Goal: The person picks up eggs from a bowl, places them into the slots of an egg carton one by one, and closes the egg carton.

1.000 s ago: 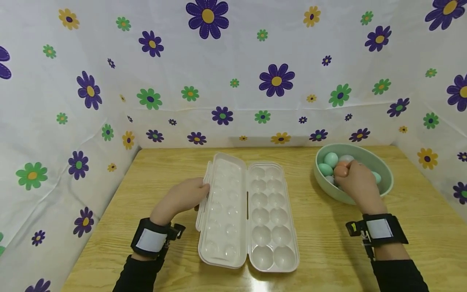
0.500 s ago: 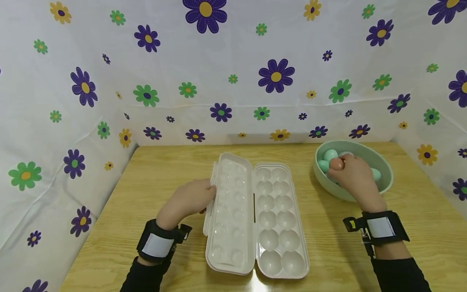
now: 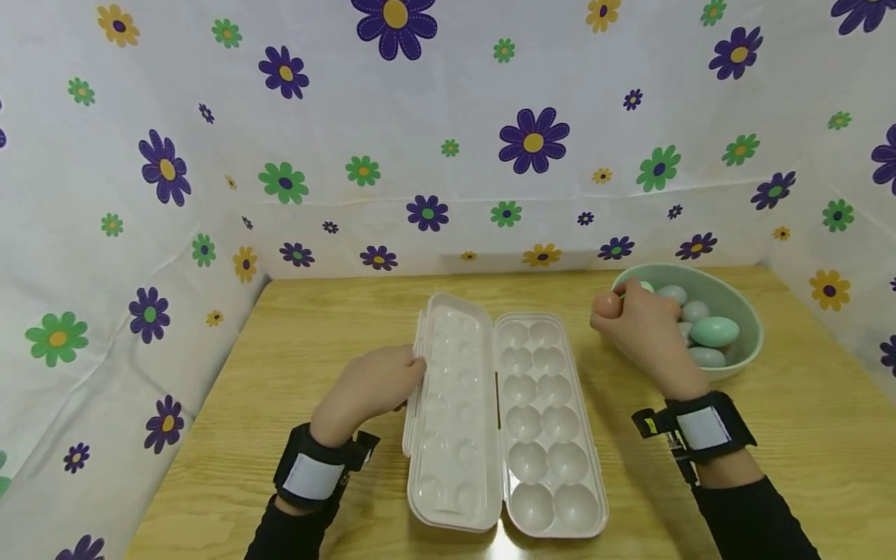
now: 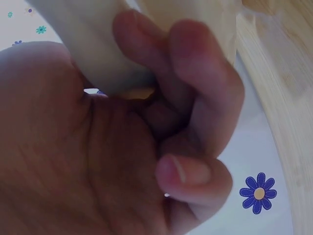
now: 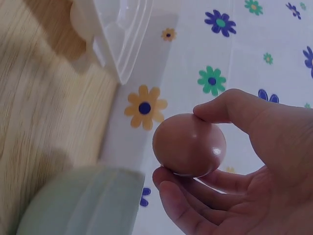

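Observation:
A brown egg is pinched between the thumb and fingers of my right hand, held at the left rim of the green bowl. Inside that bowl lie several green and pale eggs, partly hidden by the hand. My left hand grips the left edge of the white egg carton's lid. In the left wrist view, curled fingers show against the pale lid. The carton's cupped half lies flat on the table with bare round hollows, its lid folded out to the left.
A wooden table carries everything. White cloth with printed flowers stands along the back and both sides. Between carton and bowl runs a strip of bare wood.
My right hand has lifted the brown egg from among the others and brought it left to the bowl's rim. In the head view the carton and left hand have shifted slightly right.

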Tool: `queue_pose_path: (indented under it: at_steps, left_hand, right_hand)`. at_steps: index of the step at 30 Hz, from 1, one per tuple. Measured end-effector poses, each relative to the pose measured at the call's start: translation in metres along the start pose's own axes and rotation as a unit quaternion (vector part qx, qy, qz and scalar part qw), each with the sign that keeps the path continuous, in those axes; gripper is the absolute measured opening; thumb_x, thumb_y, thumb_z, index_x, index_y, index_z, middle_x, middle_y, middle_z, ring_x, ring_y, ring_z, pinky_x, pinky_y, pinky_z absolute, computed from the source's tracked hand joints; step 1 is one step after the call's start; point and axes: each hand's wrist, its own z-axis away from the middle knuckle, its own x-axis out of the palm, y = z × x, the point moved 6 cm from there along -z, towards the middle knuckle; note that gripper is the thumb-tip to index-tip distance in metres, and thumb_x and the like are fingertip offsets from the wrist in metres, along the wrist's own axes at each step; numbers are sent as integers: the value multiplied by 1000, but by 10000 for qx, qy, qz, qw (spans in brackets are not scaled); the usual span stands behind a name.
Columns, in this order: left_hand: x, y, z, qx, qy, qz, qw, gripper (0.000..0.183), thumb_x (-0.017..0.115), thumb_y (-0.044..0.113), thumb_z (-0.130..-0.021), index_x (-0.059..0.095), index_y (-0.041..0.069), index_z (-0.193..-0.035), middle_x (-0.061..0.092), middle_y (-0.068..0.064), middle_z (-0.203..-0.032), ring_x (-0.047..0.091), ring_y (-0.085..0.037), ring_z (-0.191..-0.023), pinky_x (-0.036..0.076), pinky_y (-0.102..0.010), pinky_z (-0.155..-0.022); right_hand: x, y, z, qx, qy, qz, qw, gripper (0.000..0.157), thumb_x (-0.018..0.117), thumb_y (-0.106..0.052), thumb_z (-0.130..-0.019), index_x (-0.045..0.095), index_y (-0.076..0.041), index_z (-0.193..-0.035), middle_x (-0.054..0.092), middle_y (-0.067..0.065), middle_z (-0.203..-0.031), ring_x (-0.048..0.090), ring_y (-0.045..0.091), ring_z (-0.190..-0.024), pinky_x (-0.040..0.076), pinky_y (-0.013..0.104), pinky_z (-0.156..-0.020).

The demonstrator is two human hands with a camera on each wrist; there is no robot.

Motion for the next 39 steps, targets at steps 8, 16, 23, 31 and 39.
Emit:
queue_pose_path:
  at_steps: [8,16,23,31,39]
  left_hand:
    - [0,3,0,-52,65,-49,10000,36,36,27,-105,61,14,-84,60,-2,-73,54,-18,-62,39,-30,-56]
    - [-1,6,1,33,187,-171,9997,36,35,25,-105,58,14,-80,57,-2,-70,49,-17,-59,34,-29,-53]
    - [-1,9,4,85,216,-224,9995,36,35,24,-105,59,14,-79,56,-1,-68,49,-17,-58,33,-29,-53]
    - [1,9,4,80,224,-268,9994,35,36,24,-105,58,15,-79,56,-1,-68,49,-17,-58,33,-29,-53]
    - [1,10,5,146,258,-248,9993,34,37,23,-104,59,15,-79,55,-1,-67,48,-16,-58,32,-29,-53]
  right_hand:
    - [20,-31,-13,-455,-315,-503,9972,36,56,-17,-82,45,4,-109,50,12,-85,50,25,-73,40,32,-63]
    - [57,-56,-32,-997,-668,23,9928,43,65,-17,-85,60,5,-121,69,22,-107,63,33,-92,53,48,-86]
    - [86,-69,-35,-1191,-947,20,9884,33,70,-15,-86,62,2,-113,66,15,-97,60,28,-89,51,41,-81]
    - [104,-76,-30,-1313,-1246,66,9834,26,69,-13,-87,64,1,-109,63,13,-97,58,26,-90,51,40,-83]
    - [106,-78,-29,-1279,-1268,249,9833,34,72,-16,-90,65,2,-117,65,19,-108,62,29,-95,53,44,-88]
